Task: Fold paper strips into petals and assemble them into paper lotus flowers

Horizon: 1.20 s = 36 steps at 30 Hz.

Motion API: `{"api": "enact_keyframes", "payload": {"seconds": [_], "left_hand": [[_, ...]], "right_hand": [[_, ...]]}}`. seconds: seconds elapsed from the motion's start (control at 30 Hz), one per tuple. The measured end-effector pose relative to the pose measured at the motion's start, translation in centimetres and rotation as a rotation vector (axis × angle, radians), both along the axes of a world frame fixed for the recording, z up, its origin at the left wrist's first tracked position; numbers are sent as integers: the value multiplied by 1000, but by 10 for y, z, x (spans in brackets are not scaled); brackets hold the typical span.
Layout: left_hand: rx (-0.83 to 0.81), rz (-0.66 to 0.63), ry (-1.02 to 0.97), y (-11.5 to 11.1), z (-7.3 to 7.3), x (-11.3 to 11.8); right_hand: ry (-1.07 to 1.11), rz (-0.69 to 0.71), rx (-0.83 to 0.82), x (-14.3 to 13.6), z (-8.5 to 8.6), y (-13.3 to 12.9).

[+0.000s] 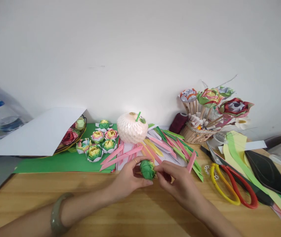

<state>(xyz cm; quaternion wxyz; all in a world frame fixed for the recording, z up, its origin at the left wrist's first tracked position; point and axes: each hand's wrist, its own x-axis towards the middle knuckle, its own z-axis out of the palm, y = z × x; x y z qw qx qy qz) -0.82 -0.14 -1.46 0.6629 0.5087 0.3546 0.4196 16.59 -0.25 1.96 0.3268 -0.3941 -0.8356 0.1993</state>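
Between my two hands, above the front of the wooden table, is a green folded paper flower [147,170] with some yellow showing at its upper right. My left hand [130,174] grips it from the left, thumb below and fingers above. The fingertips of my right hand [173,177] are pinched together at the flower's right side, touching its edge. Just beyond lie folded paper strips [130,154] in pink, yellow, green and white. Several finished paper flowers [94,153] with green outer petals and yellow or pink centres stand to the left.
Scissors [225,184] with yellow and red handles lie right, beside a black phone-like slab [270,172] and paper strips. A flower basket [197,133], a thread spool [178,122] and a white foam-netted container [132,128] stand behind. White paper [41,131] covers part of a basket at left.
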Motion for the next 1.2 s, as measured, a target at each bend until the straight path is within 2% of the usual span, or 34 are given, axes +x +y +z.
{"api": "enact_keyframes", "payload": {"seconds": [0.13, 0.33, 0.43, 0.53, 0.8, 0.97, 1.1, 1.2], "left_hand": [[-2, 15, 20, 0, 1, 0], [-5, 67, 73, 1, 0, 3], [-9, 70, 65, 1, 0, 3], [-4, 54, 53, 1, 0, 2], [-14, -12, 41, 1, -3, -1], [-20, -81, 3, 1, -8, -2], [-18, -100, -10, 1, -9, -1], [-19, -111, -12, 0, -10, -1]], "right_hand": [[-3, -17, 74, -3, -4, -1], [-11, -146, 258, -9, -18, -2], [24, -154, 256, -10, -20, -3], [76, -140, 156, -9, -15, -4], [103, -7, -336, 2, 9, 2], [127, 11, -577, 7, 12, 5], [147, -5, -678, 7, 11, 6], [124, -12, -676, 6, 10, 6]]}}
